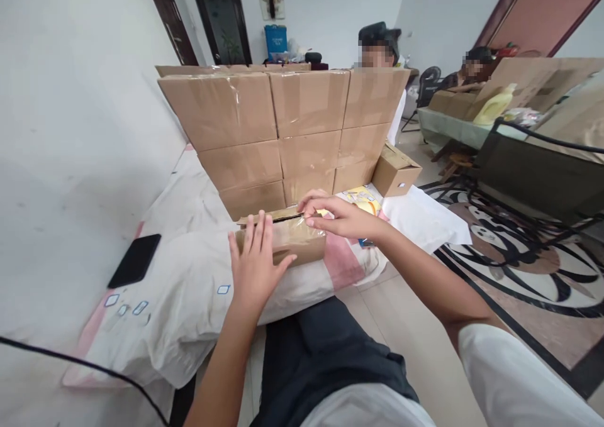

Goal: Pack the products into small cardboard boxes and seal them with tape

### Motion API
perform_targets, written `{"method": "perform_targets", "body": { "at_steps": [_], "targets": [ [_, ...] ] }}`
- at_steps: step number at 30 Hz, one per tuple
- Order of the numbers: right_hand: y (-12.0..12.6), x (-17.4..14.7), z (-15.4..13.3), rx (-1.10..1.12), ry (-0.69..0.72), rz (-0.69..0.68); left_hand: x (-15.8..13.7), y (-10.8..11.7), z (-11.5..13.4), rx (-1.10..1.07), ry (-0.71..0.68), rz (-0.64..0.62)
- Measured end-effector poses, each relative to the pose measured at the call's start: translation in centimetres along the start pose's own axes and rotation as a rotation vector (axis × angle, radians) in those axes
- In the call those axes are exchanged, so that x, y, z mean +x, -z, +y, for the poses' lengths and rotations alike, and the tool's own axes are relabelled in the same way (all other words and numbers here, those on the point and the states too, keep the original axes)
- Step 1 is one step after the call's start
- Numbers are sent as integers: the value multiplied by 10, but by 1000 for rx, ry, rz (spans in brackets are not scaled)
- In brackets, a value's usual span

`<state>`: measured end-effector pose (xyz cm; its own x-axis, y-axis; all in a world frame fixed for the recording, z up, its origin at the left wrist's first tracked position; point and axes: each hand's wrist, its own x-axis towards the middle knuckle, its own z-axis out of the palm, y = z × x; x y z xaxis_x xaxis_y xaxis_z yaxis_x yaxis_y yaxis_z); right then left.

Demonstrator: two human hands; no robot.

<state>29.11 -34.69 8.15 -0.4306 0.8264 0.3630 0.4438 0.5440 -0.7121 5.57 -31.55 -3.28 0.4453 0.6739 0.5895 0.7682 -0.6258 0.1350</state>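
Note:
A small cardboard box (306, 249) lies in front of me on the cloth-covered table. A dark gap runs between its top flaps, and shiny clear tape (315, 224) covers part of the top. My left hand (255, 257) rests on the box's left end with its fingers spread. At the right end of the gap, my right hand (330, 214) has its thumb and fingers drawn together beside the tape. What is between those fingertips is too small to make out.
Stacked cardboard boxes (309, 106) form a wall behind the box. Another carton (397, 169) stands at right, near yellow printed packaging (361, 195). A black phone (135, 260) and small stickers (140, 307) lie at left. Two people sit beyond; a folding chair (542, 163) stands right.

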Motion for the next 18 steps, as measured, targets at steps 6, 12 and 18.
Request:
{"method": "perform_targets", "body": {
  "at_steps": [6, 12, 18],
  "targets": [
    [-9, 43, 25, 103, 47, -174, 3, -15, -1, 25, 81, -145],
    [-30, 86, 86, -23, 42, -176, -1, -18, 0, -8, 111, -90],
    [-38, 94, 112, -57, -6, -222, -2, -18, 0, 33, 85, -76]
  ]
}}
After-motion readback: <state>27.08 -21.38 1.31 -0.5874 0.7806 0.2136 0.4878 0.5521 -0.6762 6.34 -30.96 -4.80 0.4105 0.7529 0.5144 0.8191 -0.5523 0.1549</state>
